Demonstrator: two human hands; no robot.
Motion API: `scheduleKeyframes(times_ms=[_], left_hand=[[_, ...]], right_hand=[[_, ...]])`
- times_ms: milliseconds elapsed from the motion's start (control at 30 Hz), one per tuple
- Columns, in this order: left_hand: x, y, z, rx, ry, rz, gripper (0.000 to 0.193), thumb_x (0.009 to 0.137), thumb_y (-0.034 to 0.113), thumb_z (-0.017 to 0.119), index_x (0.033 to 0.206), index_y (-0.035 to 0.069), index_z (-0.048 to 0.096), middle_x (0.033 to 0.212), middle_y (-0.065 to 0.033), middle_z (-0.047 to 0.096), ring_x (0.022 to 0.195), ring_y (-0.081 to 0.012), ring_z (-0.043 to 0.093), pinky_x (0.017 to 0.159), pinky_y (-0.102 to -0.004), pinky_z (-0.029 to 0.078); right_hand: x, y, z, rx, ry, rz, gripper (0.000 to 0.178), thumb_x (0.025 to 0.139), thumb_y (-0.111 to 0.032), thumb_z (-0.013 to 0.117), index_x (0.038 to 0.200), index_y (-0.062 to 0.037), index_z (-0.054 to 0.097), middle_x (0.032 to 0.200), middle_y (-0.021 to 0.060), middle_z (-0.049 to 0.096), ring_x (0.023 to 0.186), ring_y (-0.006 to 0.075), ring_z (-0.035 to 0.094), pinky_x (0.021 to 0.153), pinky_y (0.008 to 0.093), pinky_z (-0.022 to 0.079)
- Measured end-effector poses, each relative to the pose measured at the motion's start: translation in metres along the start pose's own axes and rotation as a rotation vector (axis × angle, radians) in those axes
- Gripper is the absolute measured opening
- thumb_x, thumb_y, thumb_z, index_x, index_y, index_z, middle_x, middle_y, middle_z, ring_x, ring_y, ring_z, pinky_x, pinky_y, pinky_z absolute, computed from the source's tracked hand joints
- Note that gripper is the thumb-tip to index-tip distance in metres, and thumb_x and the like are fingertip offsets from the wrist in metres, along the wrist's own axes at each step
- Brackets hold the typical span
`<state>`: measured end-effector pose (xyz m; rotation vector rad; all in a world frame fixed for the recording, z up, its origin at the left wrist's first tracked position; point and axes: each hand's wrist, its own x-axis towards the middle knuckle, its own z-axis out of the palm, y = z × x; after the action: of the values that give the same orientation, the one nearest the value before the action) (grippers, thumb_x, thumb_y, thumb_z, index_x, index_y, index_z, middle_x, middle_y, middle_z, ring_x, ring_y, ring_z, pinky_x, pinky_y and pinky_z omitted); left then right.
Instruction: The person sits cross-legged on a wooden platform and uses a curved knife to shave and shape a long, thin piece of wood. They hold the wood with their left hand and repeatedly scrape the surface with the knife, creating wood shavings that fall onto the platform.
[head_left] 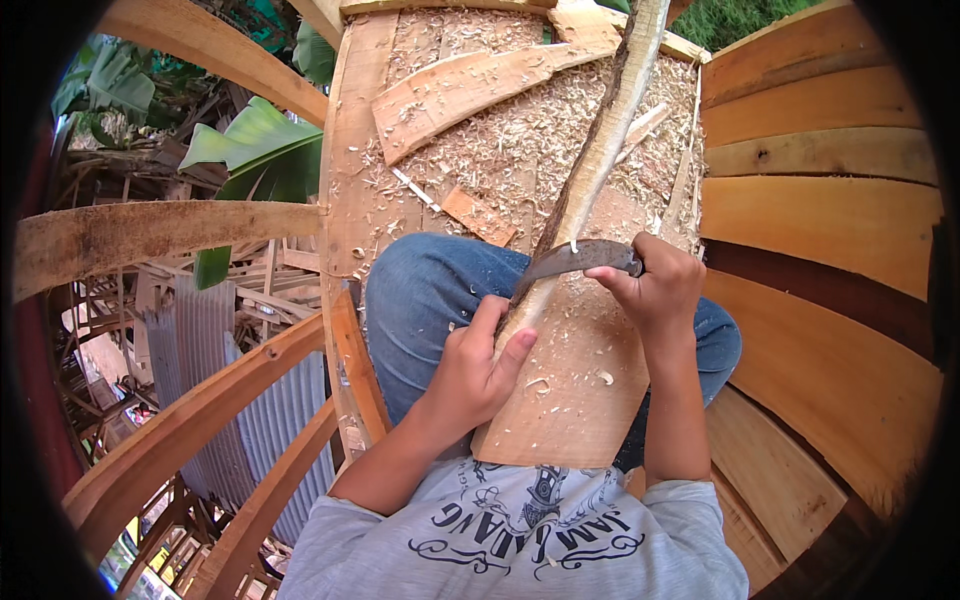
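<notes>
Rails point(170, 234) of rough timber cross the left side, and beyond them lie heaped scrap wood and grey corrugated sheets point(200, 380). A broad green leaf point(255, 150) hangs outside, by the edge of the plank floor point(350, 150). Pale shavings point(490, 130) cover much of that floor, with a large flat offcut point(450, 95) lying among them and a smaller piece point(478, 216) near the left knee point(430, 310), which is bent in blue jeans.

The person's left hand point(472, 358) is clamped around the near end of a long stick point(595, 165), its thumb lying along the pale wood. The stick slants up and to the right, away from the body, dark and rough along its left edge and pale on its face. A curved knife point(572, 259) lies across the stick just above the left hand, its tip close to those fingers. Below, a wide board point(575, 400) with a few curls on it lies between the legs, reaching the grey shirt point(560, 530).

The right hand point(662, 285) is closed on the knife's handle, apart from the left, its thumb near the blade's base. A wall point(820, 230) of orange-brown slats stands at far right.
</notes>
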<state>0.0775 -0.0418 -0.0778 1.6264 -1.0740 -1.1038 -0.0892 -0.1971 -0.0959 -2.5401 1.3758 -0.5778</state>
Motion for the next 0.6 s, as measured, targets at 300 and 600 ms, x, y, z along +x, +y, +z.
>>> scheduleKeyframes(times_ms=[300, 600], left_hand=[[0.001, -0.002, -0.005, -0.084, 0.020, -0.047, 0.031, 0.095, 0.029, 0.054, 0.098, -0.001, 0.047, 0.072, -0.0179, 0.053, 0.063, -0.0227, 0.057, 0.060, -0.0324, 0.045], [0.005, -0.005, -0.005, -0.101, -0.023, -0.053, 0.033, 0.097, 0.031, 0.051, 0.102, -0.002, 0.050, 0.080, -0.0129, 0.058, 0.078, -0.0158, 0.058, 0.068, -0.0310, 0.046]], right_hand=[[0.006, 0.089, -0.062, 0.207, 0.135, 0.475, 0.071, 0.090, -0.060, 0.050, 0.056, 0.0002, 0.035, 0.048, 0.0021, 0.027, 0.050, 0.0134, 0.027, 0.046, 0.0348, 0.026], [-0.032, -0.035, -0.023, 0.264, -0.263, 0.134, 0.063, 0.074, -0.062, 0.066, 0.054, -0.0031, 0.055, 0.045, 0.0124, 0.049, 0.044, 0.0300, 0.056, 0.044, 0.0369, 0.042]])
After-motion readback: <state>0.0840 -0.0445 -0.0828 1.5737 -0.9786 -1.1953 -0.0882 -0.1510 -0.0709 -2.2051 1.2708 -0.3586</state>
